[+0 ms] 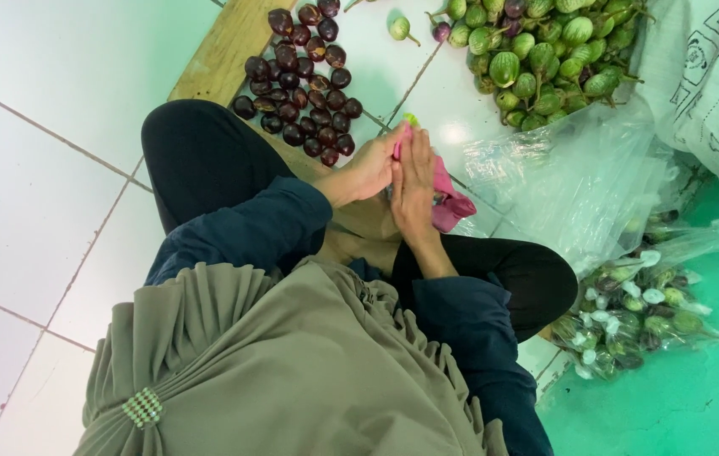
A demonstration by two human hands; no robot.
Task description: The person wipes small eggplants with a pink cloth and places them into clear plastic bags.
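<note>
My left hand [370, 169] and right hand [414, 187] meet in front of me, above my crossed legs, palms turned toward each other and touching. Between them I hold a small green eggplant [411, 120], of which only the tip shows at the far end of my fingers, and a pink cloth [448, 203], which hangs out to the right of my right hand. The fingers of both hands lie straight and pressed together around these two items (how the inner fingertips grip cannot be determined from this view). Far left of the hands, a group of dark purple eggplants [305, 80] lies partly on a wooden board [216, 55] and partly on the white tiled floor [39, 186]. Far right, a pile of green eggplants [545, 59] rests on the floor, with one stray green piece [400, 29] and one purple piece [440, 31] just to its left. A clear plastic sheet [570, 181] lies right of my hands. Near right, a clear bag of mixed eggplants [638, 317] sits on the green floor [689, 405]. A white sack [714, 84] occupies the far right corner.
</note>
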